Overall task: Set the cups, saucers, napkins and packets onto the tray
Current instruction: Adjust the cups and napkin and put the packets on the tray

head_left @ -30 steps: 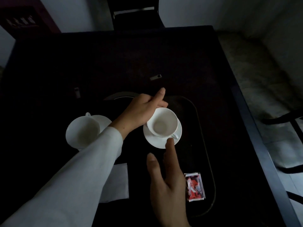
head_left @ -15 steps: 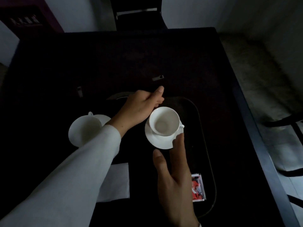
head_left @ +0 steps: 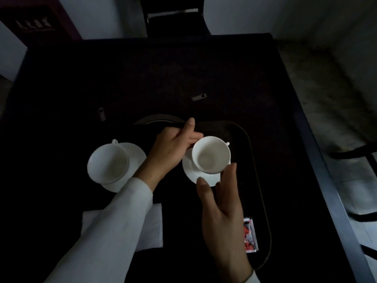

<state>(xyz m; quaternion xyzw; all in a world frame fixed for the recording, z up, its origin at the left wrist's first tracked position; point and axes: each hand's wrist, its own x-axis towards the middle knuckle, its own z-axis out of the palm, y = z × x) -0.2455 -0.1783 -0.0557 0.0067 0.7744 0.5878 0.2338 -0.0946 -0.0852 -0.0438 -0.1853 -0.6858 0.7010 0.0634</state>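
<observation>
Right, far left first: one cup on its saucer sits by itself, apart from both hands, and in this gloom I can't tell if it is on the tray or just beside it. Below it, the white napkin lies flat, half hidden under my left sleeve; it looks to be off the tray too, though the dark edge is hard to trace there.

Moving in, my left hand has its fingers wrapped round the far-left side of the second cup, forefinger stretched out past the rim. I'd say that grip is there to turn or steady the cup while it settles on its saucer, which rests inside the tray's rim.

Next, my right hand is spread loose, holding nothing, fingertips at the saucer's near edge, probably bracing it so it doesn't skid.

Furthest right, a red and white packet lies flat near the tray's right rim, seemingly inside it, where it keeps clear of the crockery.
</observation>
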